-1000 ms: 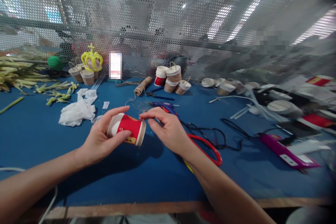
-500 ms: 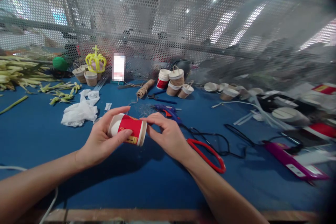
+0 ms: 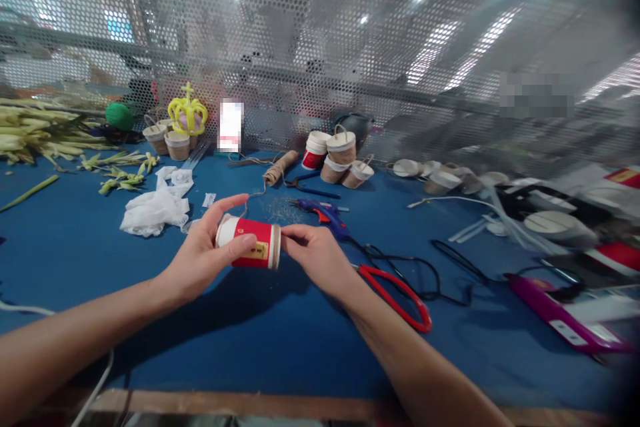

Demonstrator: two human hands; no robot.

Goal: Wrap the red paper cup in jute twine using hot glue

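Note:
A red and white paper cup [image 3: 261, 237] lies sideways in the air above the blue table. My left hand [image 3: 203, 250] is wrapped around it, thumb on the near side and forefinger raised over the top. Brown twine [image 3: 275, 247] circles the cup's right-hand end. There my right hand [image 3: 317, 253] pinches with thumb and forefinger at the edge; its fingertips are partly hidden. A loose strand runs from behind the cup towards a roll of twine [image 3: 281, 169] farther back.
Beyond the right hand lie a blue glue gun [image 3: 323, 212], red-handled scissors [image 3: 400, 297] and pliers [image 3: 313, 188]. Small twine-wrapped cups [image 3: 341, 153] stand at the back. White crumpled plastic [image 3: 156, 210] lies left, a purple power strip [image 3: 565, 317] right. A perforated metal screen [image 3: 280, 33] rises behind.
The cup has turned a little and lies more level, with its label facing nearer me. My right fingers have drawn closer together at its twine-wrapped end. The view has shifted slightly.

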